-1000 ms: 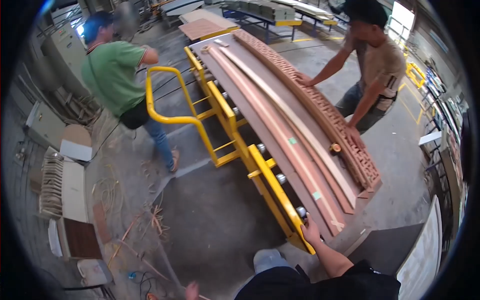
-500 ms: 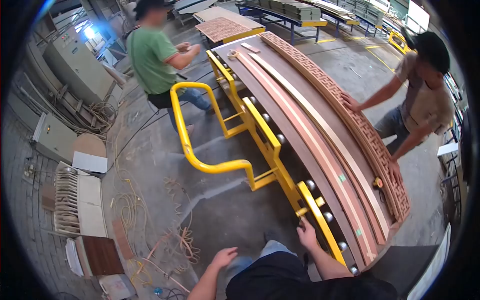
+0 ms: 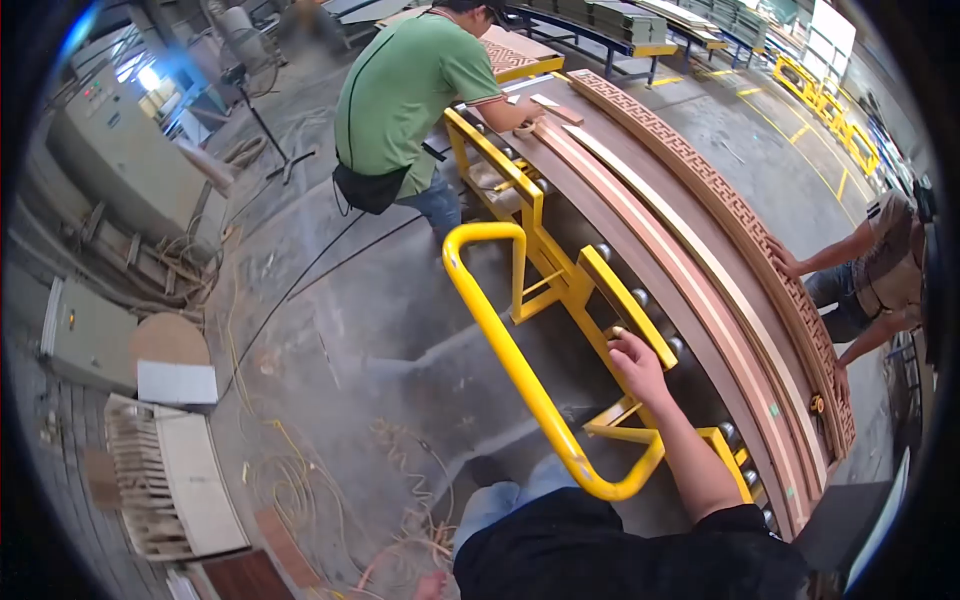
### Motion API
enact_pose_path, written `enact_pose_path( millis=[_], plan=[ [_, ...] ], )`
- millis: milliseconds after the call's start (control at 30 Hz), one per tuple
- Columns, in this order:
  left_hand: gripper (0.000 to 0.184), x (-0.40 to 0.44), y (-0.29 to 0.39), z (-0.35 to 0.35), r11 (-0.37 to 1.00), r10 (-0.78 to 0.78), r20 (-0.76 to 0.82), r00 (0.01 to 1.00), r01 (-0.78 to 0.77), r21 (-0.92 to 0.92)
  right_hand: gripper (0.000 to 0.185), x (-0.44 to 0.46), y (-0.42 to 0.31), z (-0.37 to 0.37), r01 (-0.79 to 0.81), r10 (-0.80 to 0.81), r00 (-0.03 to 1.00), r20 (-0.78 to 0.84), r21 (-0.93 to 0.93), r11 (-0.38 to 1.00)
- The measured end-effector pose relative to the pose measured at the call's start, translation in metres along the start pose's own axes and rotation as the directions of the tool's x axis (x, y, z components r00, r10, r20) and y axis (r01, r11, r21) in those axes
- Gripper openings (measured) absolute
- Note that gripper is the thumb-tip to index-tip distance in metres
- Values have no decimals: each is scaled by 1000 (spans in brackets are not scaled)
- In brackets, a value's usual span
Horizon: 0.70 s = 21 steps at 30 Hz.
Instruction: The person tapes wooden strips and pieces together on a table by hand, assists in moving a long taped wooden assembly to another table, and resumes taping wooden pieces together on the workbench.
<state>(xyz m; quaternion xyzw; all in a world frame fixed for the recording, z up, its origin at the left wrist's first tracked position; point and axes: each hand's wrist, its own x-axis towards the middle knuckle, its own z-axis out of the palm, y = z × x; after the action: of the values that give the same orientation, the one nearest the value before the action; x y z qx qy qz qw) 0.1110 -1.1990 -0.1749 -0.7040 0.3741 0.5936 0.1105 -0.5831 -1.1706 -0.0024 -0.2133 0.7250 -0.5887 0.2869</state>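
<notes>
My right hand [image 3: 637, 368] is beside the yellow metal frame [image 3: 640, 312] of the roller stand, its fingers curled together. Whatever they hold, if anything, is too small to make out. At the bottom edge, my left hand [image 3: 431, 585] shows only as a blurred bit; its fingers cannot be read. Right of my right hand lies a long curved brown panel [image 3: 610, 240] on the rollers. Reddish strips [image 3: 690, 305] and a pale strip [image 3: 705, 255] run along it, with small green tape marks. A carved lattice border [image 3: 690, 170] follows its far edge.
A bent yellow guard rail [image 3: 520, 375] juts out left of the stand. A co-worker in a green shirt [image 3: 415, 95] leans over the panel's far end; another person [image 3: 880, 265] rests hands on the lattice. Hoses [image 3: 300, 490] and cables lie on the floor.
The green-shirted co-worker has stepped to the panel and now reaches onto its far end. My view has shifted; my right hand is farther forward along the frame, and my left has dropped low.
</notes>
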Motion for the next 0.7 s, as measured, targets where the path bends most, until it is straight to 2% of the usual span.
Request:
enact_pose_path(
  millis=[67,100,133,200,267,333,400,433,467,533,567,600,667,700],
  plan=[
    [41,33,81,-47,995,4,15,1000,-6,103,51,15,-23,27,-42,42,999,-31,-15,999],
    [42,52,129,-67,984,53,10,999,-54,171,51,25,-30,37,-55,54,998,-31,-24,998],
    [43,72,178,-84,955,142,7,990,-139,262,50,35,-35,48,-70,69,997,-33,-29,997],
    [49,122,295,-116,723,485,55,873,-436,535,49,65,-37,62,-98,96,992,-85,-13,995],
    [49,146,422,-127,756,506,32,862,-461,465,50,100,-29,73,-83,79,988,-135,-25,996],
    [48,155,535,-123,755,600,19,800,-574,315,49,146,-21,83,-84,79,981,-179,-18,996],
    [47,173,630,-111,748,613,36,789,-595,295,48,194,-4,95,-44,22,967,-253,-82,996],
    [46,173,658,-117,767,596,42,802,-584,266,48,219,-10,106,-30,14,952,-307,-48,998],
    [46,172,690,-123,755,592,48,804,-575,315,49,243,-21,112,-78,56,949,-311,-56,995],
    [46,180,750,-118,583,545,293,786,-606,541,49,296,-41,131,-75,54,942,-331,-52,996],
    [44,180,771,-121,528,560,338,756,-640,558,49,320,-50,140,-80,74,942,-328,-5,997],
    [44,183,788,-126,526,554,347,757,-641,559,49,347,-58,149,-83,90,942,-323,36,996],
    [46,206,819,-144,681,430,230,873,-481,552,52,396,-66,163,-87,92,944,-317,29,996],
    [46,223,831,-157,671,429,239,871,-485,561,52,419,-70,167,-85,90,943,-319,32,996]
  ],
)
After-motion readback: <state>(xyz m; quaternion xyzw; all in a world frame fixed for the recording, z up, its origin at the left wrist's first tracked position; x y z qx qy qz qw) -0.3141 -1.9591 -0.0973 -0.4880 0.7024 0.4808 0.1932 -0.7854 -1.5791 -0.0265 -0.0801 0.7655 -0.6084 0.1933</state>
